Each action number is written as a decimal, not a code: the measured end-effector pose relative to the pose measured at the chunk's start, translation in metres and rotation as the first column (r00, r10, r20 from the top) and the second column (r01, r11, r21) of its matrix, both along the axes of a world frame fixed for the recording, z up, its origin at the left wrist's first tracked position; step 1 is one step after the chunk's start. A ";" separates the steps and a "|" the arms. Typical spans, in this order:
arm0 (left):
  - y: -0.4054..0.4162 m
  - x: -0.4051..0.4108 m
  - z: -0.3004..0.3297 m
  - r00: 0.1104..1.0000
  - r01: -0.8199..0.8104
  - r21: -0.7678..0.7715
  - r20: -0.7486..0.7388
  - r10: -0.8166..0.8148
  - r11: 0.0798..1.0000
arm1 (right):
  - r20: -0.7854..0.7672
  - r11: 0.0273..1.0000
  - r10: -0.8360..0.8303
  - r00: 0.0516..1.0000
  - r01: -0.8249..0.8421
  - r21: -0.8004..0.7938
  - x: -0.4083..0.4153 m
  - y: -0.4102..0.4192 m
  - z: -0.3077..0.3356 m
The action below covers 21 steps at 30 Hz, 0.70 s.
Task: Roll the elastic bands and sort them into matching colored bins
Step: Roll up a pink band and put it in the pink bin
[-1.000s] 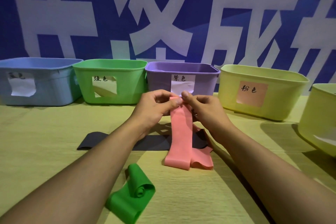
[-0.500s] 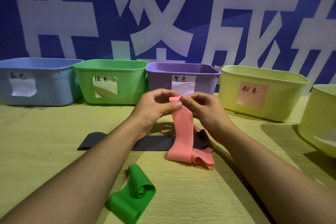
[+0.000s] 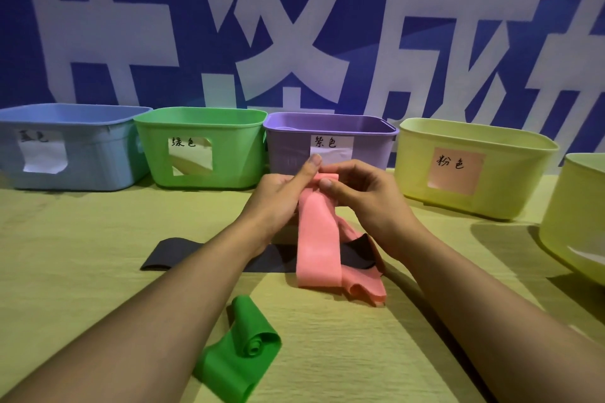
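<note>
Wooden table (image 3: 82,255), black band (image 3: 163,255) partly hidden under arms, pink band (image 3: 317,239)

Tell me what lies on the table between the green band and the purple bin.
In the head view, the black band and the pink band lie between the green band and the purple bin; both hands grip the pink band's top end.

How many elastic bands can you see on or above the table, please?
3: a pink band held up by both hands, a black band flat beneath it, and a green band nearest the camera. Bin interiors are hidden.
</note>
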<state>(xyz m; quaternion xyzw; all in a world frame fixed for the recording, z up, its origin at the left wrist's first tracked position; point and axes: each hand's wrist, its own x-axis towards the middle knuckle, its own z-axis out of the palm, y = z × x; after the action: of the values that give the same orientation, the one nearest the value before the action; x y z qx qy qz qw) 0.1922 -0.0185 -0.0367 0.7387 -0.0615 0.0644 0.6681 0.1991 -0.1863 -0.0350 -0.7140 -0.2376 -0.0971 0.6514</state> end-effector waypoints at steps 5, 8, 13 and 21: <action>-0.001 -0.001 0.001 0.997 0.014 -0.042 0.073 -0.010 0.999 | -0.007 1.000 -0.003 1.000 0.003 -0.004 -0.001 0.000 0.000; -0.002 -0.002 0.001 0.994 0.050 -0.083 0.100 -0.042 0.995 | -0.060 1.000 0.001 0.998 0.000 0.023 -0.003 0.001 0.000; -0.002 -0.002 0.000 0.987 0.125 -0.081 0.115 -0.115 0.989 | -0.195 0.994 -0.107 0.975 0.098 -0.057 -0.005 0.001 0.002; -0.001 -0.004 0.001 0.979 0.156 -0.050 0.142 -0.147 0.987 | -0.221 0.980 -0.174 0.960 0.148 -0.130 -0.011 0.002 0.006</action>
<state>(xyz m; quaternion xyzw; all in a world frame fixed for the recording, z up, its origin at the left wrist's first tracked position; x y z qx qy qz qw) 0.1885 -0.0200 -0.0355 0.7049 -0.1615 0.0659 0.6875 0.1883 -0.1844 -0.0292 -0.7729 -0.1063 -0.0526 0.6233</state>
